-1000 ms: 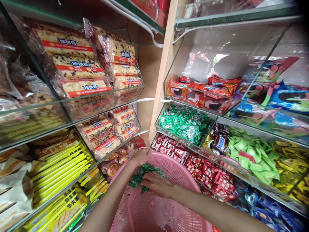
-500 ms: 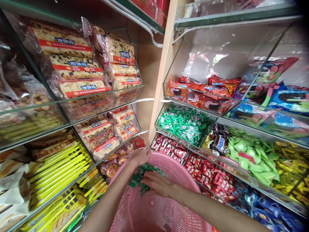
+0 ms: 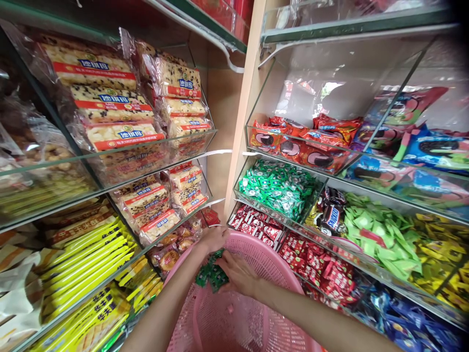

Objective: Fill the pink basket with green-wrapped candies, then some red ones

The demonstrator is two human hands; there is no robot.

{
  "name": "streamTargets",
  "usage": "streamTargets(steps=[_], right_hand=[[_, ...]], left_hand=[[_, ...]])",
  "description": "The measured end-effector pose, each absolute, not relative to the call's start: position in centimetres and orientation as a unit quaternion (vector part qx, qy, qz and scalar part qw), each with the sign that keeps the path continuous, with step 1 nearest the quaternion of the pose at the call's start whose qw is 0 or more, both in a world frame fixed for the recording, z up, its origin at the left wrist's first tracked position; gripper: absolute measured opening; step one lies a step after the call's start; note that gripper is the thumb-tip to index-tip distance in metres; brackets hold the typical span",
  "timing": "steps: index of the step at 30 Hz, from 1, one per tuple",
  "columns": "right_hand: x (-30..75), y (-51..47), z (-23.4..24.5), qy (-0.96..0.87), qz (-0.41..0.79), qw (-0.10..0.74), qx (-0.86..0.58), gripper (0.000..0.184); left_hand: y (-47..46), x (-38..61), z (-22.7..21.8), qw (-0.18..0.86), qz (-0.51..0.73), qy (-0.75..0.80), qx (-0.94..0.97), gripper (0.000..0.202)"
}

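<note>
From my end I see the right hand at lower centre, its thumb and fingers parted at the edge of the green packets in the pink basket; whether they grip, I can't tell. My view has the left hand at the basket's far rim, its fingertips too hidden to judge their hold. Right of centre, more green sweets fill a shelf bin.

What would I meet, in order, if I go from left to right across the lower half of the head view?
Pale packs, yellow packs, wrapped round cakes, green packets in the pink basket right hand, red packets beyond the basket's right side, blue packets.
</note>
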State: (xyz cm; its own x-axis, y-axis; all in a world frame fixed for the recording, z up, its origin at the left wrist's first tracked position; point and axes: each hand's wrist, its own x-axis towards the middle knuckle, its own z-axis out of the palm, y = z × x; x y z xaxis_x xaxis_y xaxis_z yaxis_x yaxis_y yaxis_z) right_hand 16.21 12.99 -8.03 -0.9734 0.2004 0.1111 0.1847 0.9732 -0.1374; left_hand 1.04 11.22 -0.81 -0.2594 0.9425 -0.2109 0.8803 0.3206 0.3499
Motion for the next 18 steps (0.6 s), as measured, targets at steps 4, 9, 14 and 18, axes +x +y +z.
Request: streamTargets(steps=[4, 9, 14, 18], right_hand=[[16.6, 13.3, -7.3, -0.992, 0.062, 0.063, -0.092, 0.064], [16.6, 13.3, -6.9, -0.993, 0.029, 0.055, -0.101, 0.057], [16.4, 12.8, -7.2, -0.991, 0.002, 0.066, -0.115, 0.054], [16.6, 12.9, -7.1, -0.992, 0.016, 0.069, -0.101, 0.057]], left_hand=[[11.1, 1.3, -0.4, 0.191, 0.069, 0.791, 0.577, 0.044], [11.3, 1.6, -0.2, 0.173, 0.065, 0.782, 0.595, 0.045], [11.5, 1.7, -0.4, 0.163, 0.063, 0.774, 0.608, 0.046], [11.3, 1.6, -0.6, 0.161, 0.060, 0.777, 0.606, 0.046]])
